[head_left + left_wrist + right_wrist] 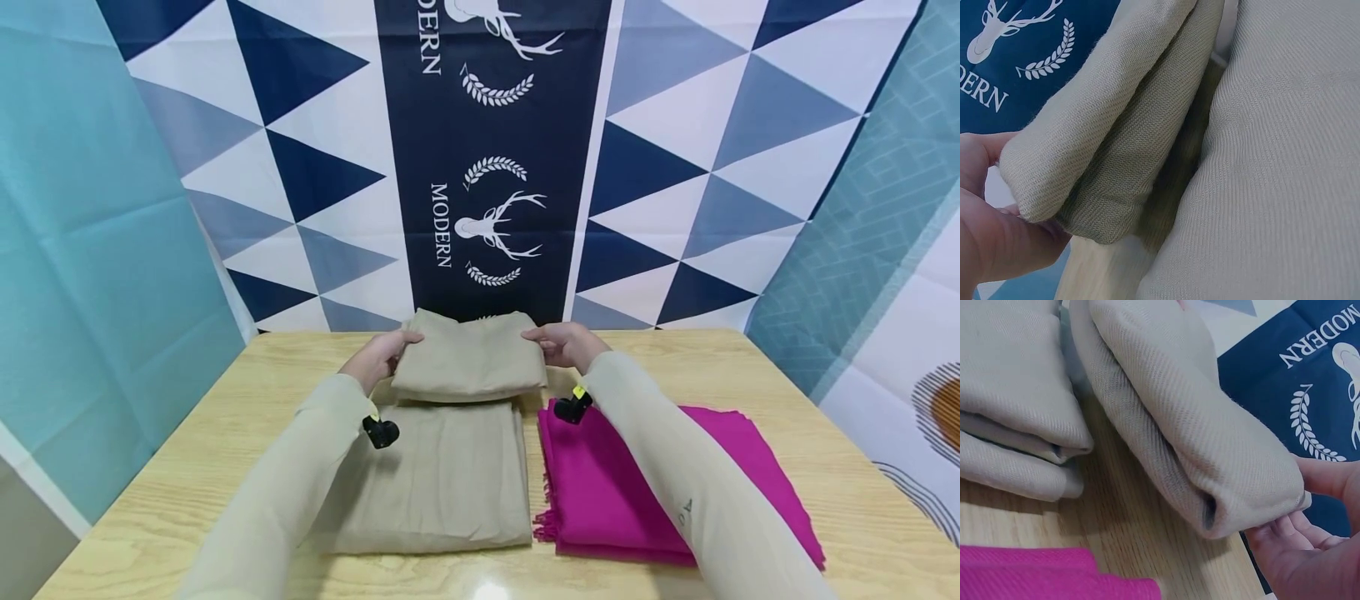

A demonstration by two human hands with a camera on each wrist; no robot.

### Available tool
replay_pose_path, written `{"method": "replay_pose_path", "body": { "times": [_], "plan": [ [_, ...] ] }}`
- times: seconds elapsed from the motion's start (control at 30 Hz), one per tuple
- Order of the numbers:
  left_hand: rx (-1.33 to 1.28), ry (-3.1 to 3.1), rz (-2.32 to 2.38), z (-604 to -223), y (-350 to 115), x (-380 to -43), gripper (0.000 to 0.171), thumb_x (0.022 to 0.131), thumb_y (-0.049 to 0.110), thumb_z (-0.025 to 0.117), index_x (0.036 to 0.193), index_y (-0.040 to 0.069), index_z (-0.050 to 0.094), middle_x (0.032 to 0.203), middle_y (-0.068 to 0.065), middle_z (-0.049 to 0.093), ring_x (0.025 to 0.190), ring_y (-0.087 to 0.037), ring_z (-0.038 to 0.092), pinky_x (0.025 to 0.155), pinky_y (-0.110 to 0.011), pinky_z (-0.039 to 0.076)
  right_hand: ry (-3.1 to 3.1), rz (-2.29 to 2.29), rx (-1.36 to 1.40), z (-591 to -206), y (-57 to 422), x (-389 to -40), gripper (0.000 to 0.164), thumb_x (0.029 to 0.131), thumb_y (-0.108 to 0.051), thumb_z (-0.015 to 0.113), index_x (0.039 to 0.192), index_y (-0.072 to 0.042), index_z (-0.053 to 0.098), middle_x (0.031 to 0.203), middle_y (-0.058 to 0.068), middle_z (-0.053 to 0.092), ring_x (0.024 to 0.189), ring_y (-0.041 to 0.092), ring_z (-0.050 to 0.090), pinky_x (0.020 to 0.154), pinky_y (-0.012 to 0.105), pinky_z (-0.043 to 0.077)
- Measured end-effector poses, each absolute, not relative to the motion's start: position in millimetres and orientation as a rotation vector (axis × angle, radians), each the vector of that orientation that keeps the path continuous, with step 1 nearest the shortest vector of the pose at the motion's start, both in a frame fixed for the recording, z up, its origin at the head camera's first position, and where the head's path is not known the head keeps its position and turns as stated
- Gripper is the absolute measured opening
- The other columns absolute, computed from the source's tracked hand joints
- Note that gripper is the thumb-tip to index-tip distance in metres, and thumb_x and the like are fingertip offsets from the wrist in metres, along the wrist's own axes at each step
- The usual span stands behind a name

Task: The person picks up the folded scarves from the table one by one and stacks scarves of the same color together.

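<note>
Both hands hold up a folded beige scarf at the far side of the table, tilted, with a bit of fringe at its top. My left hand pinches its left edge, thumb on top and fingers beneath, as the left wrist view shows. At the right edge, my right hand grips the folded layers the same way. Just nearer than it, a second folded beige scarf lies flat on the table, and wood shows between the two in the right wrist view.
A folded magenta scarf with fringe on its left side lies on the right of the wooden table, partly under my right forearm. A patterned cloth backdrop hangs along the table's far edge.
</note>
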State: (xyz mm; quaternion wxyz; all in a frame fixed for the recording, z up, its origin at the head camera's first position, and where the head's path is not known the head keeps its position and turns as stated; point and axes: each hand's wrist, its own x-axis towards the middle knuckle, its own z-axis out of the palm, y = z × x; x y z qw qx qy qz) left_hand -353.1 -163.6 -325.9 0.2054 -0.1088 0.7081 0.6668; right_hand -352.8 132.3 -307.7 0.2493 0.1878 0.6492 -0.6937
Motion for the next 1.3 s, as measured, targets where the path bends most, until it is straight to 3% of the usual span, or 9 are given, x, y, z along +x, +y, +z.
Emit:
{"method": "replay_pose_path", "body": {
  "times": [0.17,0.3,0.4,0.53,0.6,0.7,0.97,1.17,1.3],
  "plan": [
    [-0.317,1.953,1.873,-326,-167,-351,0.011,0.096,0.019,0.056,0.1,0.01,0.05,0.068,0.006,0.06,0.06,-0.006,0.059,0.058,-0.02,0.051,1.765,-1.901,0.497,-310,131,-353,0.023,0.096,-0.009,0.058,0.117,-0.005,0.048,0.066,-0.003,0.062,0.054,0.003,0.052,0.059,0.018,0.051],
    [-0.301,1.951,1.873,-324,-170,-349,0.011,0.097,0.02,0.055,0.1,0.011,0.049,0.069,0.006,0.06,0.059,-0.006,0.059,0.058,-0.02,0.05,1.76,-1.905,0.464,-310,130,-352,0.01,0.097,-0.01,0.057,0.101,-0.007,0.049,0.067,-0.003,0.062,0.054,0.002,0.048,0.059,0.017,0.05],
    [-0.276,1.951,1.871,-323,-170,-348,0.012,0.098,0.02,0.054,0.102,0.011,0.05,0.068,0.007,0.06,0.059,-0.005,0.059,0.057,-0.019,0.049,1.76,-1.918,0.469,-309,130,-350,0.011,0.096,-0.01,0.058,0.1,-0.008,0.047,0.069,-0.001,0.063,0.061,0.006,0.06,0.061,0.019,0.054],
    [-0.256,1.943,1.884,-325,-171,-346,0.031,0.099,0.021,0.053,0.127,0.009,0.048,0.067,0.009,0.06,0.059,-0.004,0.058,0.057,-0.019,0.049,1.752,-1.911,0.459,-307,129,-348,0.01,0.098,-0.011,0.056,0.101,-0.008,0.047,0.069,-0.001,0.064,0.065,0.007,0.062,0.062,0.02,0.054],
    [-0.248,1.938,1.898,-325,-173,-344,0.048,0.1,0.021,0.052,0.144,0.01,0.038,0.068,0.01,0.06,0.059,-0.004,0.057,0.056,-0.019,0.048,1.746,-1.905,0.439,-307,129,-347,0.008,0.098,-0.012,0.054,0.102,-0.008,0.048,0.07,-0.002,0.064,0.066,0.007,0.061,0.063,0.019,0.053],
    [-0.26,1.945,1.91,-325,-174,-342,0.059,0.1,0.023,0.053,0.153,0.013,0.028,0.068,0.01,0.06,0.058,-0.003,0.057,0.055,-0.019,0.047,1.746,-1.898,0.421,-306,127,-346,0.008,0.098,-0.012,0.054,0.102,-0.008,0.048,0.071,-0.002,0.064,0.067,0.006,0.061,0.064,0.019,0.053],
    [-0.306,1.953,1.953,-328,-179,-332,0.02,0.098,0.024,0.058,0.112,0.011,0.053,0.072,0.009,0.061,0.063,-0.005,0.06,0.061,-0.019,0.051,1.777,-1.898,0.378,-305,123,-336,0.012,0.097,-0.012,0.055,0.106,-0.008,0.048,0.072,-0.003,0.064,0.07,0.005,0.061,0.067,0.019,0.054],
    [-0.378,1.967,1.99,-328,-184,-325,0.024,0.098,0.026,0.058,0.116,0.011,0.054,0.083,0.006,0.057,0.07,-0.006,0.058,0.067,-0.021,0.05,1.792,-1.915,0.321,-307,116,-329,0.03,0.097,-0.01,0.055,0.125,-0.004,0.045,0.076,-0.003,0.063,0.072,0.006,0.061,0.067,0.018,0.054],
    [-0.358,1.975,1.993,-328,-190,-323,0.018,0.098,0.024,0.056,0.11,0.011,0.054,0.079,0.006,0.058,0.068,-0.006,0.059,0.066,-0.021,0.051,1.793,-1.931,0.262,-308,111,-326,0.026,0.098,-0.009,0.053,0.122,-0.003,0.047,0.074,-0.005,0.064,0.071,0.004,0.062,0.067,0.018,0.054]
  ]
}}
